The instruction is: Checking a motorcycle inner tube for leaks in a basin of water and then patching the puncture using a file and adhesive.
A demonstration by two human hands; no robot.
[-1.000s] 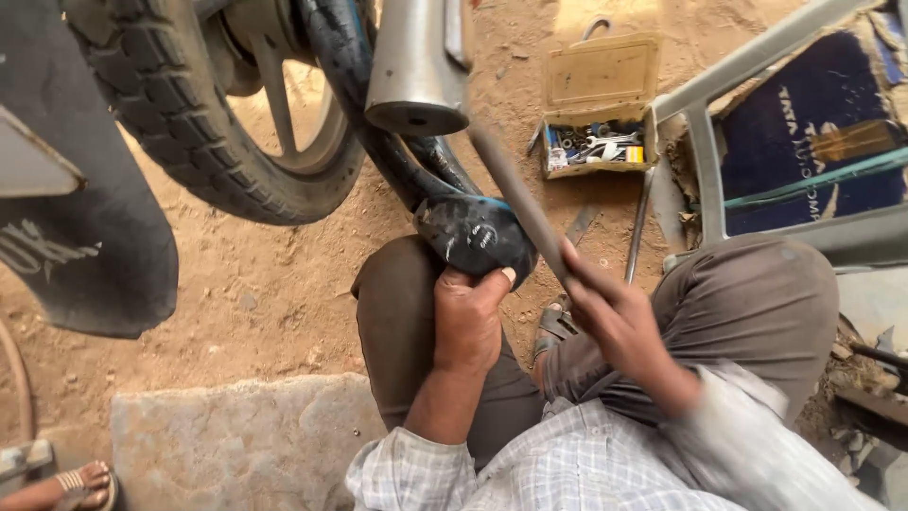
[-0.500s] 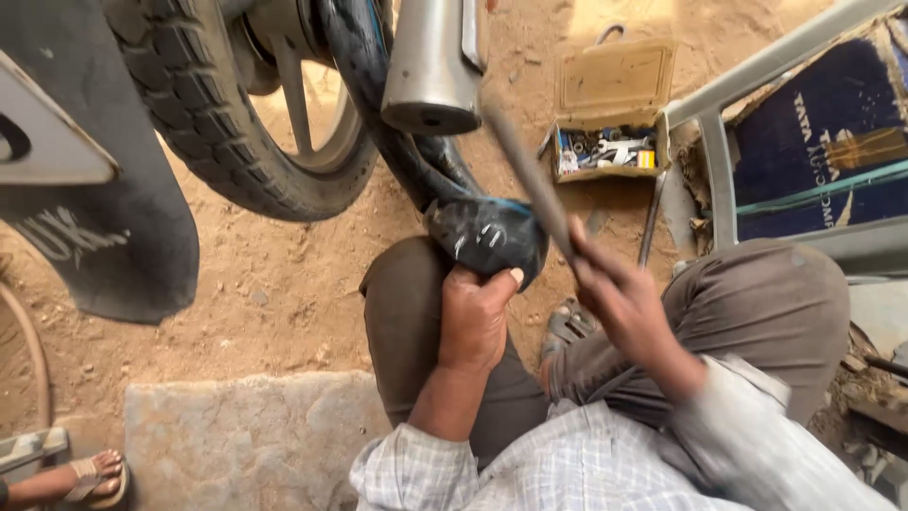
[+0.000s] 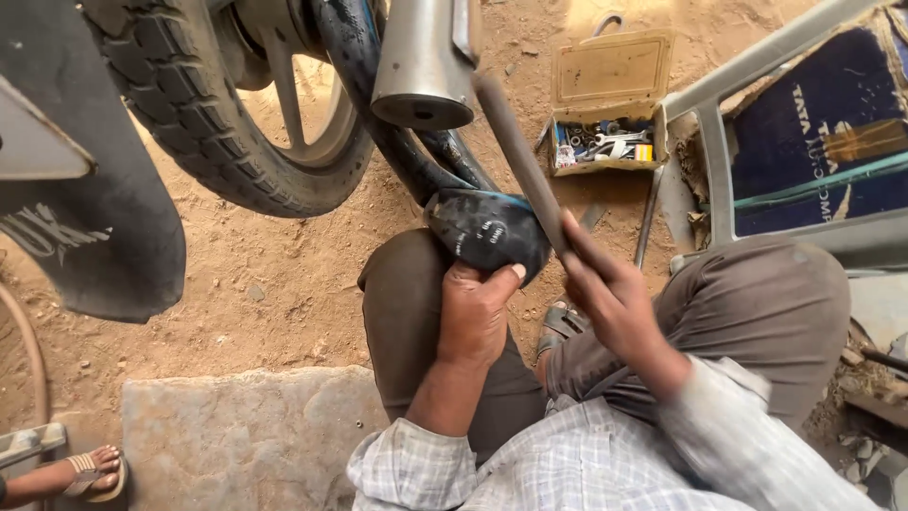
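My left hand [image 3: 476, 310] grips a folded section of black rubber inner tube [image 3: 484, 231] against my left knee, thumb pressed on its edge. The tube loops up toward the motorcycle wheel [image 3: 203, 123]. My right hand [image 3: 605, 289] holds a long flat metal file [image 3: 518, 159] by its lower end; the file slants up and left, its lower part lying across the tube's right side. I crouch on sandy ground, in brown trousers and a checked shirt.
A chrome exhaust pipe [image 3: 423, 61] hangs above the tube. An open yellowish toolbox [image 3: 605, 114] of small tools lies on the dirt. A grey plastic chair [image 3: 747, 132] stands at right. A stone slab [image 3: 246, 435] is at lower left, beside another person's sandalled foot [image 3: 90, 470].
The file in my right hand has shifted slightly along the tube, a rubbing stroke. The view has drifted a little; my left hand keeps its grip.
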